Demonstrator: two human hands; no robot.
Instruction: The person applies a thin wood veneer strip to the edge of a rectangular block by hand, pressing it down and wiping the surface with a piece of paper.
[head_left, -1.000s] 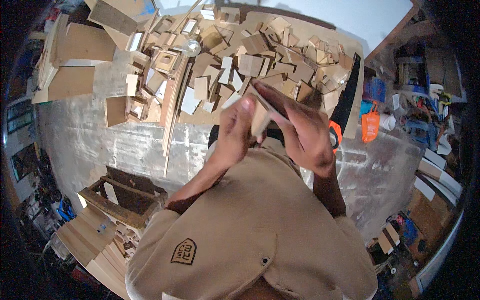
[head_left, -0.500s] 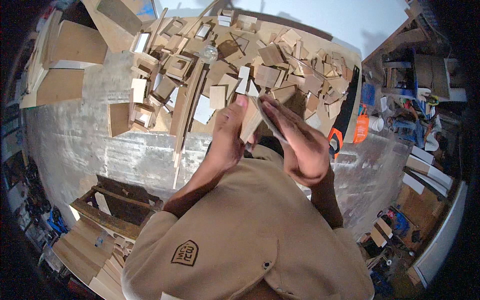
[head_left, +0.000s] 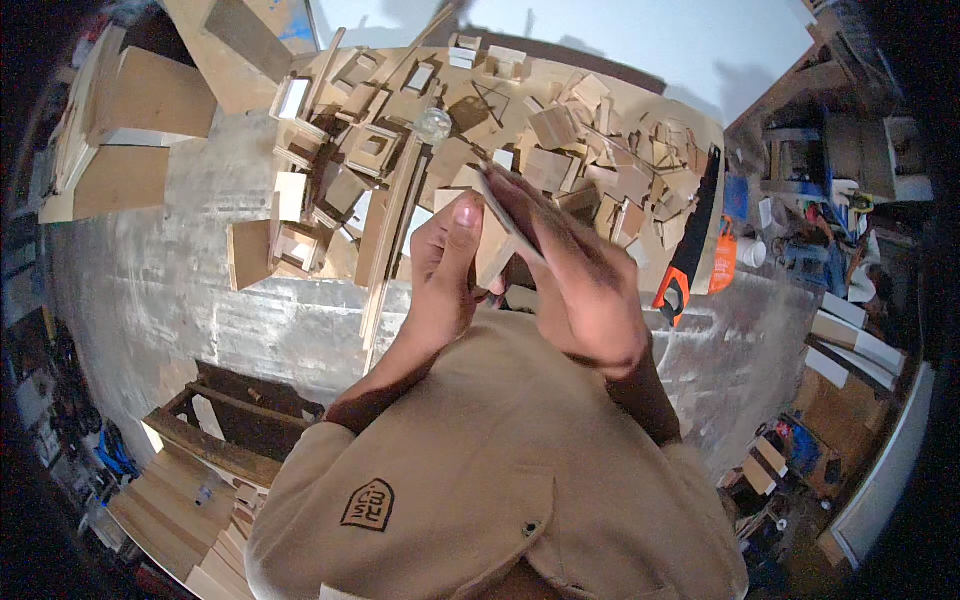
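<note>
Close in front of my chest, my left hand (head_left: 447, 258) grips a small pale wooden block (head_left: 491, 245), its thumb lying along the near side. My right hand (head_left: 590, 270) has its fingers straight and together, pressing a thin greyish sheet (head_left: 516, 232), which looks like sandpaper, flat against the block's right face. The sheet slants down from the fingertips. The palm side of my right hand and part of the block are hidden.
Many wooden offcuts (head_left: 548, 167) cover the board ahead, with long thin strips (head_left: 392, 235) at left and a clear glass jar (head_left: 433, 125) among them. A handsaw (head_left: 690, 240) with an orange-black handle lies at right, near an orange object (head_left: 722, 262). A wooden frame (head_left: 225, 425) sits lower left.
Both hands have shifted slightly left with the block. My right hand has slid the sheet up and left along the block's face.
</note>
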